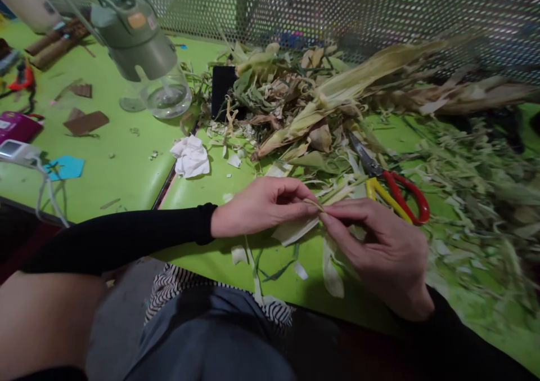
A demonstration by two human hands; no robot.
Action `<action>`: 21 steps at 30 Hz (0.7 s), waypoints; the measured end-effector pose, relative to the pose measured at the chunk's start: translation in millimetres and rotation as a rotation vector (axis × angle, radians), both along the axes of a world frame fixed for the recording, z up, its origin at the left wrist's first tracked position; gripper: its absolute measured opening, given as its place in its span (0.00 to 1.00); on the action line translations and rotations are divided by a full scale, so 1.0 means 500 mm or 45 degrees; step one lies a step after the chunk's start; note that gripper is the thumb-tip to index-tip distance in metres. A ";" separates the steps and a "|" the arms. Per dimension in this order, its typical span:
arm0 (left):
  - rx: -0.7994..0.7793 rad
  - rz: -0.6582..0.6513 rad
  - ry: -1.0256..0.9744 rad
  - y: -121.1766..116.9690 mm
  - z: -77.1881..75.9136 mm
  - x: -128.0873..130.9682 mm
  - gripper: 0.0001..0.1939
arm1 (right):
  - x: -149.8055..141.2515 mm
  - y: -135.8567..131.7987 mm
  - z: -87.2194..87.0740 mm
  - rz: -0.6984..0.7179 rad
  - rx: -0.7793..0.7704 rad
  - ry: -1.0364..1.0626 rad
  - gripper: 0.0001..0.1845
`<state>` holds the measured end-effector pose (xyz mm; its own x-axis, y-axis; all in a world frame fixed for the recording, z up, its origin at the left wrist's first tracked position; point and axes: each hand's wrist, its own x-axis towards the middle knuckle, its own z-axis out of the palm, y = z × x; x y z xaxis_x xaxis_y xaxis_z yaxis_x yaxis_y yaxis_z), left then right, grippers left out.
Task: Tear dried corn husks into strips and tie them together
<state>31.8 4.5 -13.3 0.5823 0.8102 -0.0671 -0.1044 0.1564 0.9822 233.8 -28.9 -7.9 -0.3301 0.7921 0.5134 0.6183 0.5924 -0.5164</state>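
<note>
The person's sleeves (126, 240) are black and close-fitting — the left cuff (205, 223) gathers in small folds at its edge — and both hands (270, 204) are bare. A dark blue-grey garment (211, 330) covers the lap, black-and-white striped fabric (172, 285) showing beside it.

Left hand (264, 205) faces right hand (386, 249), fingers (352, 209) pinched (perhaps touching).

Near are one left hand (268, 204), one right hand (382, 249) and one thin strip (314, 203), with one pair of scissors (386, 177) right. Left are one clear-bottomed bottle (139, 46) and one tissue (192, 157); the far husks (333, 97) overlap too much to count.
</note>
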 end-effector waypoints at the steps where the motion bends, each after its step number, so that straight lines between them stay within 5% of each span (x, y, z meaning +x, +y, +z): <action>1: 0.020 -0.005 0.000 0.000 -0.001 0.000 0.14 | -0.001 0.000 0.001 0.018 0.019 -0.003 0.07; 12: 0.012 -0.081 0.139 -0.002 0.005 -0.003 0.17 | -0.006 0.006 0.004 0.046 0.182 -0.104 0.11; 21: -0.152 -0.093 0.126 -0.006 0.024 -0.008 0.17 | 0.002 -0.004 0.008 0.090 0.543 -0.458 0.15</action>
<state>27.8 1.6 -1.5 0.6249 0.7489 -0.2207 0.0081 0.2764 0.9610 234.9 -30.8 -4.1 -0.5885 0.5085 0.6286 0.6623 0.7491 0.0141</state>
